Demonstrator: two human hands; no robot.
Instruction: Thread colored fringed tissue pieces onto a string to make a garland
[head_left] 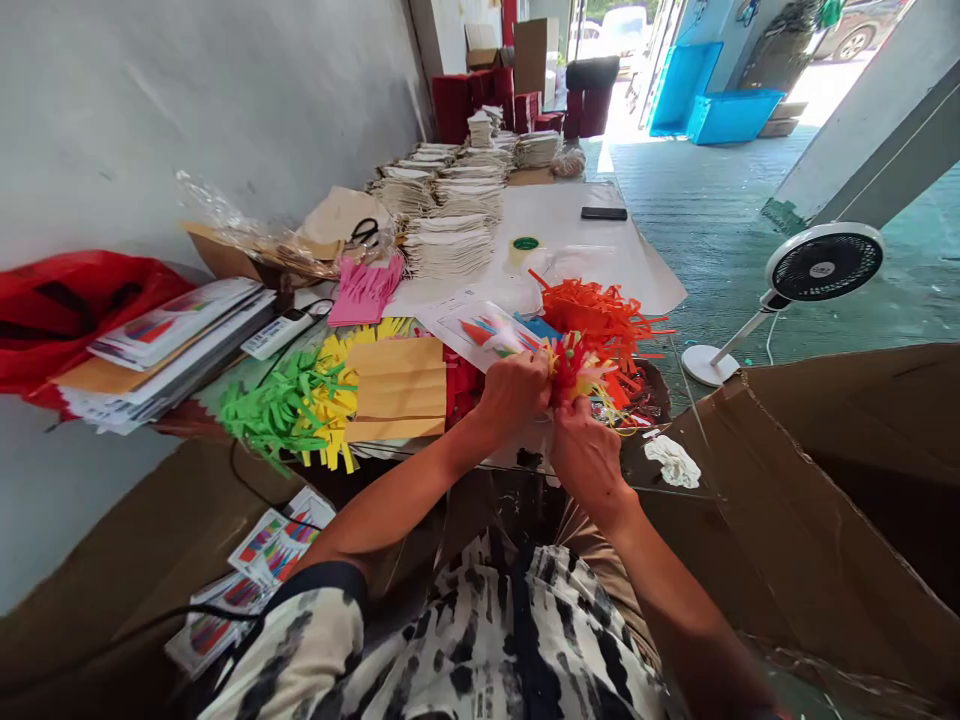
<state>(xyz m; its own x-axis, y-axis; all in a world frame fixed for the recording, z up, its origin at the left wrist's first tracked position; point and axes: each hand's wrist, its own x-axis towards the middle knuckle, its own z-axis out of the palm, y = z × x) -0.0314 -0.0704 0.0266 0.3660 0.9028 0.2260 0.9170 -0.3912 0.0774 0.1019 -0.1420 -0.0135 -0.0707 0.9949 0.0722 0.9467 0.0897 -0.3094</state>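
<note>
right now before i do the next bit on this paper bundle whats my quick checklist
Both hands on bundle: ok, the left hand and right hand grip the multicoloured paper-strip bundle.
Bundle fastened: cannot tell, the hands hide where the strips gather.
Reference nearby: ok, the printed colour sheet lies beyond the left hand.
Orange strips close: ok, the orange paper fringe lies just behind the bundle.
Green strips close: ok, the green paper fringe lies to the left.
Scissors close: not ok, the black-handled scissors lie farther up the table.
</note>
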